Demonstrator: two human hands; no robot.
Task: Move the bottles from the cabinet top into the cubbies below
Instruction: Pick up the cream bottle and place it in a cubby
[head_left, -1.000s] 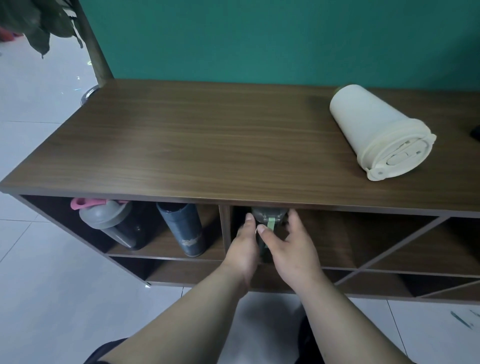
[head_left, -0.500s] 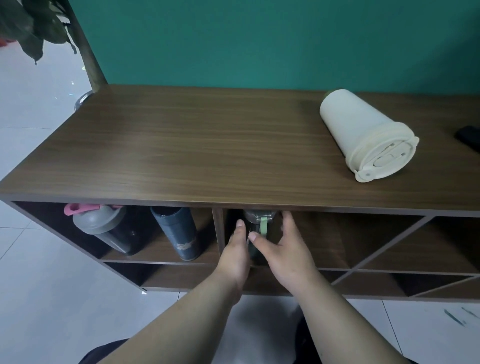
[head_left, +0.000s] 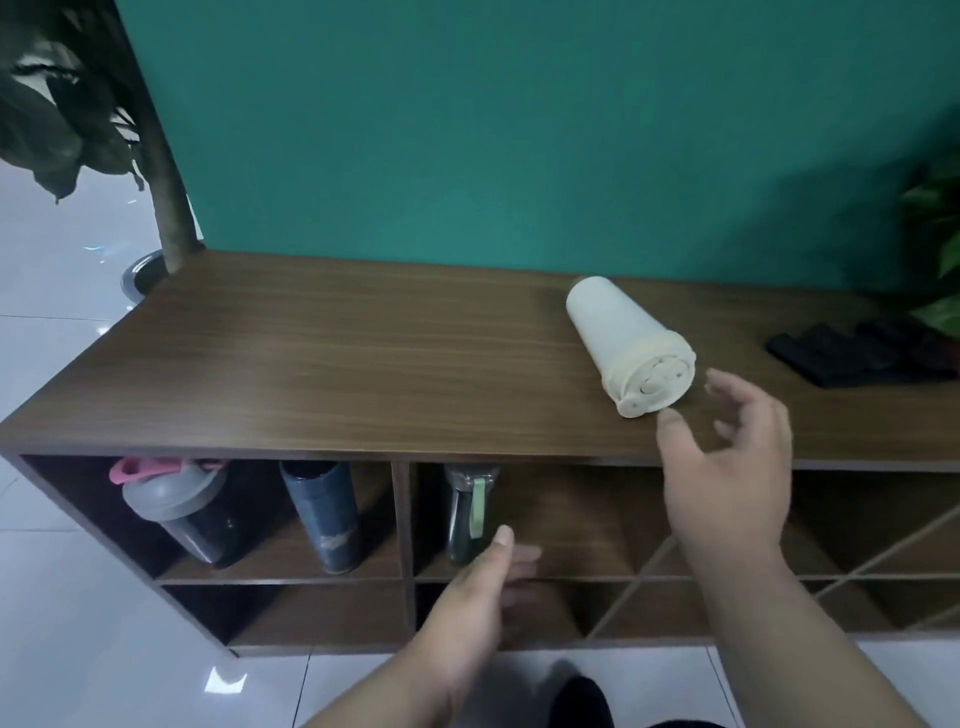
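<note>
tumbler (head_left: 618, 338) on cabinet top (head_left: 337, 364) | three bottles (head_left: 324, 514) in cubbies (head_left: 571, 519) below

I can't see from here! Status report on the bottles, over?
Both hands open, empty: right hand nearing the cream bottle lying on the cabinet top; left hand by the cubbies. Three bottles shelved. Nothing blocking.

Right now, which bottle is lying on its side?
The cream bottle on the cabinet top; the three in the cubbies stand upright or lean.
</note>
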